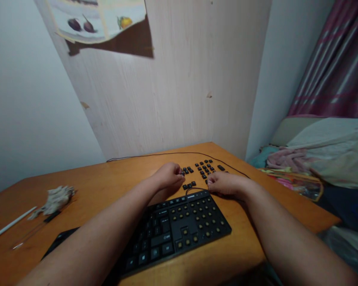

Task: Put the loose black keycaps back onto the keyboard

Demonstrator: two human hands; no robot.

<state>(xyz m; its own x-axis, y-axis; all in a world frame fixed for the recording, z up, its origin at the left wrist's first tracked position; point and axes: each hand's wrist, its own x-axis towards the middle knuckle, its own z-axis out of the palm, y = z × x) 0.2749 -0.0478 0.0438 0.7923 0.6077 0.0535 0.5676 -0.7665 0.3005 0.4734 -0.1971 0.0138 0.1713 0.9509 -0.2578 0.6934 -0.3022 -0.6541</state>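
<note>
A black keyboard (183, 226) lies at an angle on the desk. Its right-hand section has no keycaps, and bare switches (201, 216) show there. Just beyond it, loose black keycaps (204, 169) are laid out in small groups. My left hand (168, 174) is closed at the left group, its fingertips pinched at a small black keycap (183, 173). Beside the right group, my right hand (225, 183) is closed with fingers curled; a dark keycap edge shows by its fingertips, and whatever is between them is hidden. My left forearm covers part of the keyboard.
A thin black cable (167, 153) runs along the desk's back edge. On the left of the wooden desk (107, 182) lie a crumpled pale cloth (58, 198), a white stick-like item (12, 224) and a thin dark-handled tool (51, 217). Piled fabric (289, 161) is beyond the right edge.
</note>
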